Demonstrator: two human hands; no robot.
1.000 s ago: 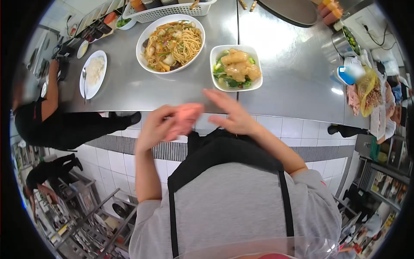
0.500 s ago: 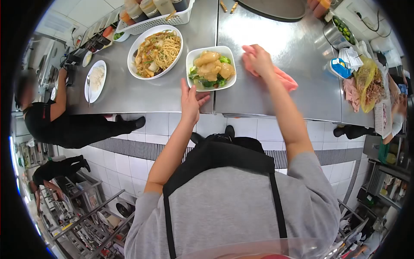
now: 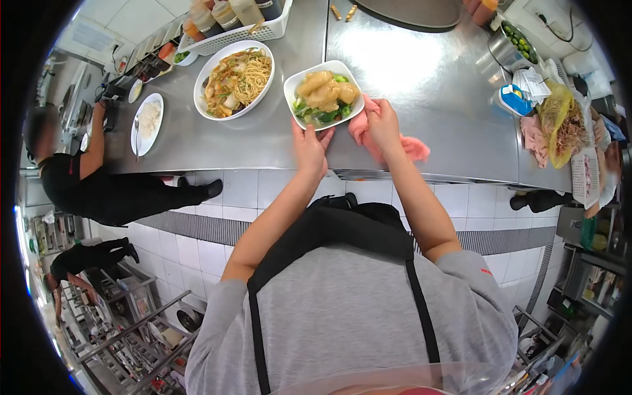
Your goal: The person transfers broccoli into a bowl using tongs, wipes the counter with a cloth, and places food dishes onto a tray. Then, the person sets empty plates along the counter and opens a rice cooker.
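Note:
A square white bowl (image 3: pixel 289 87) holds pale sauced pieces over green broccoli (image 3: pixel 326 97). My left hand (image 3: pixel 310 150) grips the bowl at its near side, fingers at the lower wall and partly hidden beneath it. The bowl looks slightly turned and tilted. In my right hand (image 3: pixel 384 124) a pink cloth (image 3: pixel 415 149) is bunched up, pressed against the bowl's right side. To the left stands a round white bowl of noodles (image 3: pixel 238 82) with vegetables and pieces of meat or seafood.
An oval plate of rice (image 3: pixel 150 125) with a spoon lies farther left. Sauce bottles (image 3: pixel 227 13) stand in a white basket (image 3: pixel 276 29). A dark round tray (image 3: pixel 408 14) is at the back. On the right are a steel pot (image 3: pixel 507 56) and a yellow bag (image 3: pixel 558 125). A co-worker (image 3: pixel 69 158) stands left.
My right hand has brought the pink cloth left, from the steel counter to the bowl's right side. My left hand has moved up and right onto the bowl, which has turned slightly.

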